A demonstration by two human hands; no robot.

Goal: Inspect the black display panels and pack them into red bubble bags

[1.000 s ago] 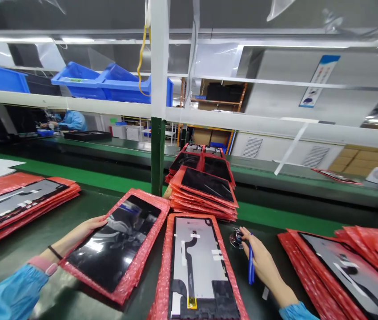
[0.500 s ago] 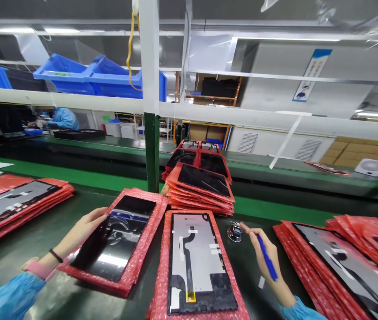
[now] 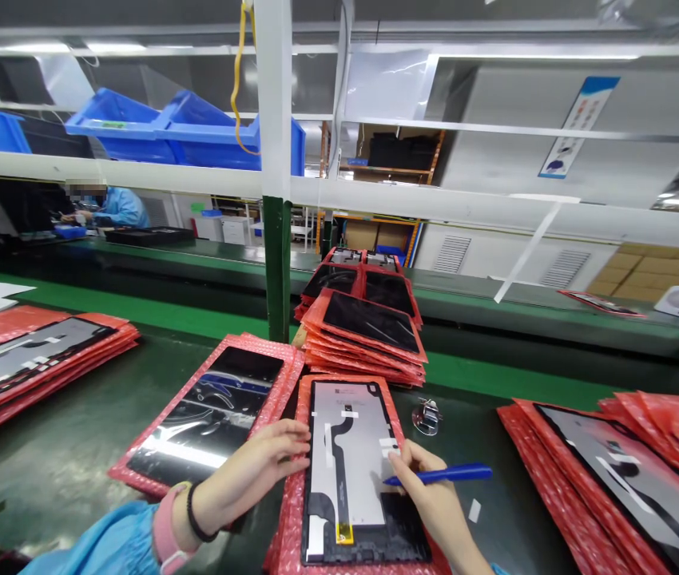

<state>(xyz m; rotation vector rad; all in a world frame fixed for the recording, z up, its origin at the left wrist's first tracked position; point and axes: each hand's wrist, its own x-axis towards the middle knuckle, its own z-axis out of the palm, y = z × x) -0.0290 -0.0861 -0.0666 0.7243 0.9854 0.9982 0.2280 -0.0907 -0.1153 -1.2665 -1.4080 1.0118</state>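
A display panel (image 3: pixel 348 471) lies back side up on red bubble wrap in front of me, grey with a black strip and a yellow tag near its lower end. My left hand (image 3: pixel 259 467) rests on its left edge, fingers curled against the wrap. My right hand (image 3: pixel 426 499) grips a blue pen (image 3: pixel 444 475), whose tip touches the panel's right side. To the left, a second panel (image 3: pixel 208 419) lies glossy black side up on its own red wrap.
Stacks of red-wrapped panels stand behind (image 3: pixel 367 331), at the left (image 3: pixel 28 359) and at the right (image 3: pixel 621 471). A small clear tape dispenser (image 3: pixel 426 417) sits by the centre stack. A green-and-white post (image 3: pixel 276 263) rises beyond. Blue bins (image 3: pixel 165 136) line the shelf. A person (image 3: pixel 109 209) works far left.
My left hand left the black-faced panel and came to the grey-backed panel's left edge. My right hand drew back from the tape dispenser and brought the pen tip onto that panel.
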